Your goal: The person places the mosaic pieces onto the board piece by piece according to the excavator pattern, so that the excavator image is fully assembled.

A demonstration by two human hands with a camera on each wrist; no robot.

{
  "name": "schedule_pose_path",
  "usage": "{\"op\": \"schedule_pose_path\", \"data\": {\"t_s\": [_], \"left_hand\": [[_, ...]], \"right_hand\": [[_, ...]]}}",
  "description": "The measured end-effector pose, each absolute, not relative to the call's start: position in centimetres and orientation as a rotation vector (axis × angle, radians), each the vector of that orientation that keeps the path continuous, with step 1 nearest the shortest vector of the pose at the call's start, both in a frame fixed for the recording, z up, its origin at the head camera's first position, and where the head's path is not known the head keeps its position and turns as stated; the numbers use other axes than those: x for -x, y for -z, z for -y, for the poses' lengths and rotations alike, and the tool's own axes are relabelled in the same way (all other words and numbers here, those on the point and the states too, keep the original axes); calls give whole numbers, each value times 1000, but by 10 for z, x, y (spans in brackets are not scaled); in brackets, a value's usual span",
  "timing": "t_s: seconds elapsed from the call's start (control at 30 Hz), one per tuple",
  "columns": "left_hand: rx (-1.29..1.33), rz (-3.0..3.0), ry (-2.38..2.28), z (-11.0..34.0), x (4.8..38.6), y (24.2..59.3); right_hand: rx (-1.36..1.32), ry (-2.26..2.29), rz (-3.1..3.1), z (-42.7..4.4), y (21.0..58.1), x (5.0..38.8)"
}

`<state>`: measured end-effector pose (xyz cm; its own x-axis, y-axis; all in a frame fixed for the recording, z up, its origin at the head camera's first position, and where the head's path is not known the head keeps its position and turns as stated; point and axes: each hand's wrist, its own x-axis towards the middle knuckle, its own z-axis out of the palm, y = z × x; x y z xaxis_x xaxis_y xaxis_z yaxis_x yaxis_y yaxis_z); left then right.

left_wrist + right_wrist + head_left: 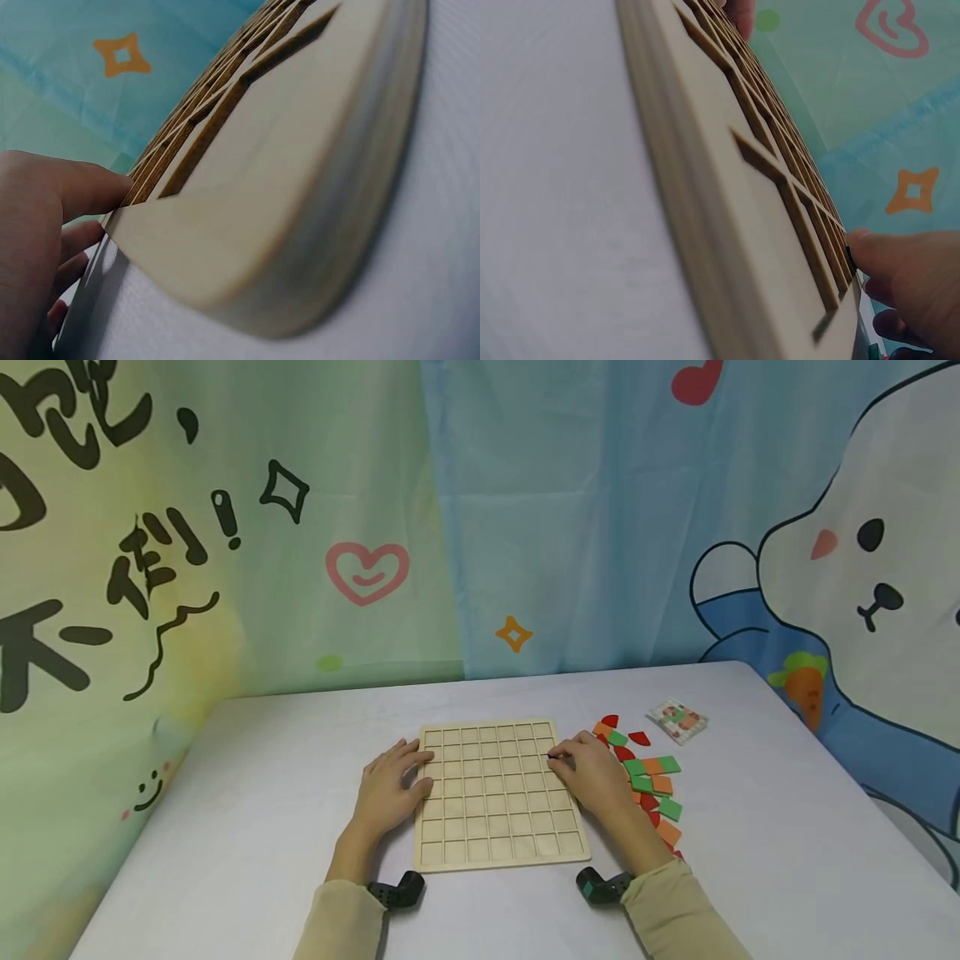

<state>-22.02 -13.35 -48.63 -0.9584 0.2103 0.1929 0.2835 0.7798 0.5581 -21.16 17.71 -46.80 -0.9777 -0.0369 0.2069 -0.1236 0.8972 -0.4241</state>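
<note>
A wooden grid board (491,793) lies on the white table, its cells bare. My left hand (392,787) rests at the board's left edge, fingers relaxed, fingertips touching the rim; the left wrist view shows the hand (45,225) beside the board (225,247). My right hand (596,772) is over the board's upper right edge and pinches a small dark piece (553,757) between thumb and fingers. In the right wrist view the hand (915,277) is at the far edge of the board (727,195), with a bit of the dark piece (850,259) at the thumb tip.
Right of the board lie scattered red pieces (639,738), green tiles (670,809) and orange tiles (668,832), partly behind my right hand and forearm. A small patterned packet (677,721) lies at the back right. A printed curtain (525,527) hangs behind the table (300,760).
</note>
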Motion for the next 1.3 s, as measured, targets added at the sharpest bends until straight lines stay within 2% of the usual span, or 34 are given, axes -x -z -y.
{"op": "schedule_pose_path", "data": {"t_s": [0.37, 0.67, 0.8, 1.3], "left_hand": [[406, 2839, 912, 134, 220, 485], [413, 2840, 913, 131, 219, 485], [421, 2825, 904, 131, 219, 486], [412, 2835, 924, 134, 220, 487]], "right_hand": [[-108, -702, 2849, -186, 461, 215], [-11, -749, 3121, -288, 441, 210], [63, -735, 3251, -312, 444, 206], [125, -845, 3212, -306, 443, 208]]}}
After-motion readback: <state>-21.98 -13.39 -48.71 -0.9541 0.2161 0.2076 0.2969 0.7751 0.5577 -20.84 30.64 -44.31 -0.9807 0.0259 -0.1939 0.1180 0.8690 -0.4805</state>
